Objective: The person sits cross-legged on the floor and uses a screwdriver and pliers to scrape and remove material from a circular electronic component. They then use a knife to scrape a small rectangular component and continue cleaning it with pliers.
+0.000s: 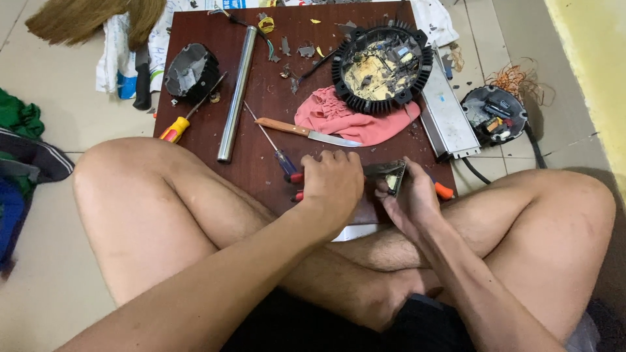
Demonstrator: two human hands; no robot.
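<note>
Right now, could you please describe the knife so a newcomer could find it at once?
On the dark red board, look beside the pink cloth. The knife lies there flat, blade tip on the cloth; its pale wooden handle sets it apart from the bright-handled screwdrivers.

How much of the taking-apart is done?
Looks partly done: the round black finned housing lies open, and broken bits dot the board. Now the right hand holds a small dark part, left hand working on it. How much remains is unclear.

Counter clutter — steel tube, wooden-handled knife beside pink cloth, black finned round housing partly on cloth, yellow-handled screwdriver. Floor — silver driver box, copper wire tangle, broom.
</note>
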